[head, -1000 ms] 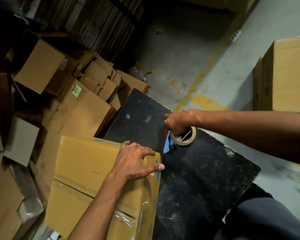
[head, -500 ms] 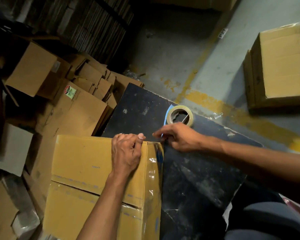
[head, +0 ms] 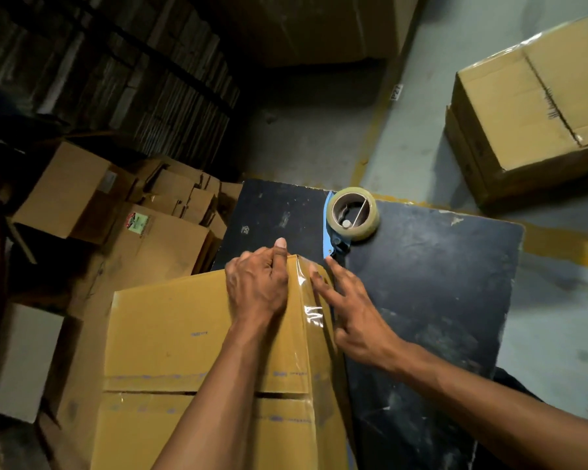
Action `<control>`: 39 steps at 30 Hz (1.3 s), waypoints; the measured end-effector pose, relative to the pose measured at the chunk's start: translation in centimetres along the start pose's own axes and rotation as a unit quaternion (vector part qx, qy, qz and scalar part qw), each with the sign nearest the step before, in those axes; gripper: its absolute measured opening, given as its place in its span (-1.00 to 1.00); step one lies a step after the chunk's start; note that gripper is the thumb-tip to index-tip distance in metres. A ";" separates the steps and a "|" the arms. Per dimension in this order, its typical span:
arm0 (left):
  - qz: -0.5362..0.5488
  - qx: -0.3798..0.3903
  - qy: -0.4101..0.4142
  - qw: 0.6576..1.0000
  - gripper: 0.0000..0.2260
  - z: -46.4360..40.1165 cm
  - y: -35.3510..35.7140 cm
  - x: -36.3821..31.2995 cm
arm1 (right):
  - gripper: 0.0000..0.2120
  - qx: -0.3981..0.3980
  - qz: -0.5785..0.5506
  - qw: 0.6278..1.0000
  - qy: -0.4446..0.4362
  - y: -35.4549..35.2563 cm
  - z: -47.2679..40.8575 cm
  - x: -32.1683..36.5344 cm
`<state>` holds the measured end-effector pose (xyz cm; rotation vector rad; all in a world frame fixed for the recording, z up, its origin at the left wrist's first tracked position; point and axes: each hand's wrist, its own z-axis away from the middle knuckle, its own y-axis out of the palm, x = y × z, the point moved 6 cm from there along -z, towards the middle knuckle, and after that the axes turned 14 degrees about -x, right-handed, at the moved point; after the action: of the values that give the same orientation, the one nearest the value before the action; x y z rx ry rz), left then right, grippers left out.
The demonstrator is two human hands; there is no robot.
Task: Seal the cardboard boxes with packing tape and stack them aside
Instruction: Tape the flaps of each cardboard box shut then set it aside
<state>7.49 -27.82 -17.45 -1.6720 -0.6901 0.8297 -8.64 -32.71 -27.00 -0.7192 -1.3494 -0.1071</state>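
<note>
A yellow-brown cardboard box (head: 170,334) stands at the left edge of a black table (head: 428,283). Clear tape (head: 311,313) runs over its upper right corner and down its right side. My left hand (head: 257,283) lies on the box top at that corner, fingers curled over the far edge. My right hand (head: 350,313) presses straight, spread fingers on the taped right side of the box. A tape roll on a blue dispenser (head: 352,217) lies alone on the table, just beyond my hands.
Several loose brown boxes (head: 68,191) and flattened cardboard pile up at the left. Stacked cardboard sheets (head: 133,72) fill the dark back left. A sealed box stack (head: 537,106) sits on the grey floor at the right, near yellow floor lines.
My right hand let go of the tape dispenser, left it on the table, and moved back to the box's taped side. My left hand shifted toward the box's far corner.
</note>
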 end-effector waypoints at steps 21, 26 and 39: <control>0.019 0.002 -0.016 1.000 -0.37 -0.1 0.3 0.3 | -0.46 -0.089 -0.226 0.966 0.090 -6.4 -5.5 2.4; 0.019 -0.005 -0.014 1.000 -0.33 0.0 0.2 0.6 | -0.59 0.009 -0.261 0.962 0.085 -4.2 -9.6 3.3; 0.029 0.012 -0.011 0.999 -0.40 -0.3 0.4 0.4 | -0.75 0.042 -0.309 0.948 0.070 -3.6 -9.8 -1.2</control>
<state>8.00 -27.71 -17.83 -1.6703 -0.6464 0.8965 -2.31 -41.08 -27.08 -0.1896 -1.3913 -0.5856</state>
